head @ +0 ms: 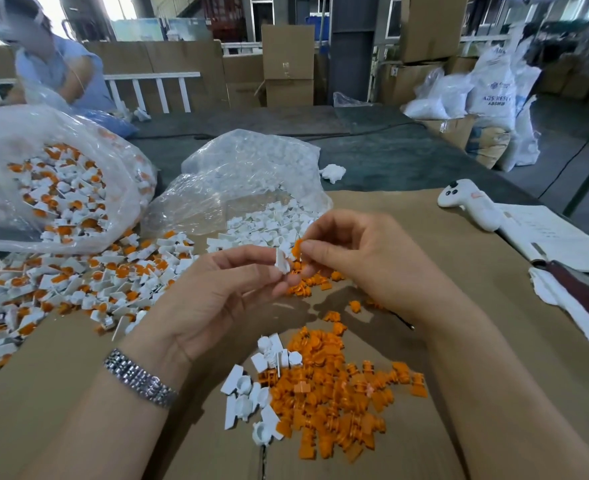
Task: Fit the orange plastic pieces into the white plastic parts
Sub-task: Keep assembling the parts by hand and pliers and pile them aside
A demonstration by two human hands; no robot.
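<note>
We pinch a white plastic part [282,262] at the tips of our left hand [217,299], thumb and forefinger curled round it, palm turned up and a metal watch band [140,378] on the wrist. Right beside it, our right hand [366,258] pinches one orange piece [298,247] between thumb and forefinger. The orange piece sits just to the right of the white part and slightly above it, the two all but touching; whether they actually meet we cannot tell. Both are held up over the cardboard sheet [459,271] that covers the tabletop.

Below our hands lies the loose heap of orange pieces [334,400], and touching its left edge a small cluster of white parts [251,386]. A few stray orange pieces [334,318] lie between that heap and our fingers.

Off to the left we have a spread of assembled pieces [78,282], white with orange showing in them, spilling from a clear bag [54,188] full of the same. Behind our hands a second clear bag [251,181] opens onto plain white parts. Far right, well apart from the work, a white controller [470,207] rests beside a sheet of paper [556,237]. Another person [54,64] sits across the tabletop at the upper left.
</note>
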